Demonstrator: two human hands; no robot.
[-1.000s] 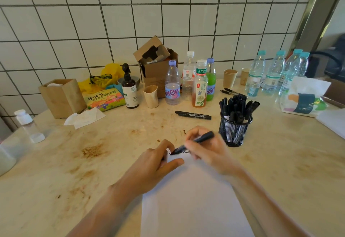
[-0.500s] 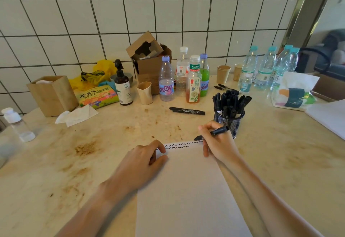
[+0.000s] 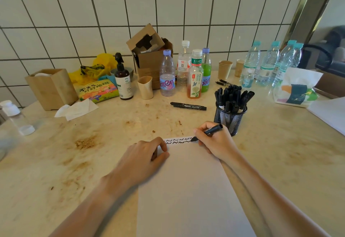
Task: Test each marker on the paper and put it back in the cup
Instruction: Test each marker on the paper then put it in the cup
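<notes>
Marker tip now at squiggle row's end — right hand.

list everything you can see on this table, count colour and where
paper: 1, white, front centre, squiggles along far edge
marker: 1, black, tip on paper
mesh cup: 1, black, full of markers, right of centre
loose markers: 2, black, left of cup
bottles: about 9, mostly clear, back row
pump bottle: 1, brown, back left
paper cups: 2, tan, back
cardboard box: 1, brown, by wall
left hand: holds paper down
right hand: fingers grip marker
</notes>
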